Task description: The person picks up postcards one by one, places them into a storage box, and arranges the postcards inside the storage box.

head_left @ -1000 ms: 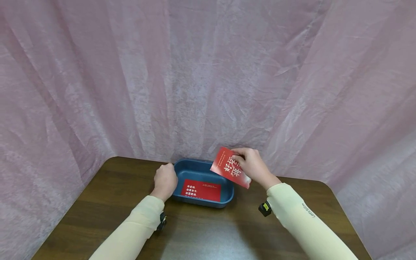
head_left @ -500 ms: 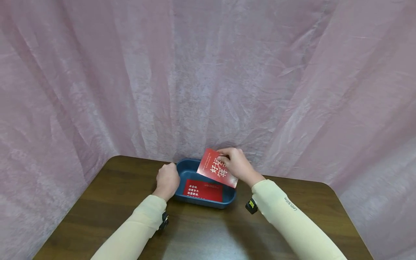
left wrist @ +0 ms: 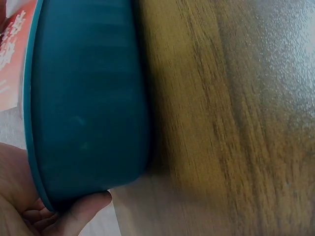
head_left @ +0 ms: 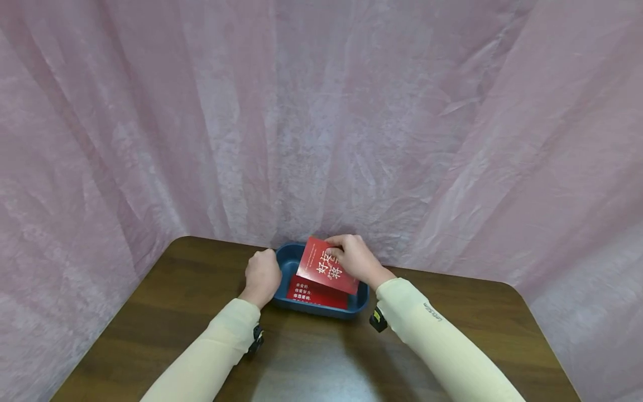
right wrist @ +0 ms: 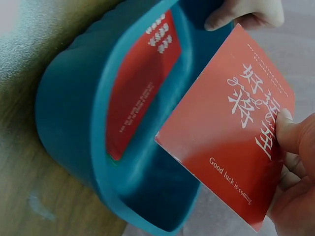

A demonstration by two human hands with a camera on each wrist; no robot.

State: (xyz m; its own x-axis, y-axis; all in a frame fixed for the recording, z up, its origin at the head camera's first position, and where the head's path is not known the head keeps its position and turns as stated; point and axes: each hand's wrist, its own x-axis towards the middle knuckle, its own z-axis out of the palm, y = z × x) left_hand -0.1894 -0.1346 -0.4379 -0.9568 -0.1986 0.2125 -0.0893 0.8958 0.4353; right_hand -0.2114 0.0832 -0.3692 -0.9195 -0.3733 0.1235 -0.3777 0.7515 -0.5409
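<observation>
A blue oblong tub (head_left: 313, 309) stands near the table's back edge. At its left end my left hand (head_left: 263, 274) grips the rim, with the thumb (left wrist: 88, 209) against the outer wall in the left wrist view. My right hand (head_left: 353, 259) pinches a red card (right wrist: 226, 132) by one edge, thumb on its printed face. This card, with white characters and "Good luck is coming", is held tilted over the tub's opening. Inside the tub lies another red card (right wrist: 142, 83) with white writing, partly hidden by the held one in the head view.
The wooden table (head_left: 301, 357) carries the tub and has rounded back corners. Directly behind it hangs a pink curtain (head_left: 321, 123), which also runs down both sides.
My right hand has carried the red card leftward, from the tub's right end to over its middle. The left hand keeps its grip on the rim.
</observation>
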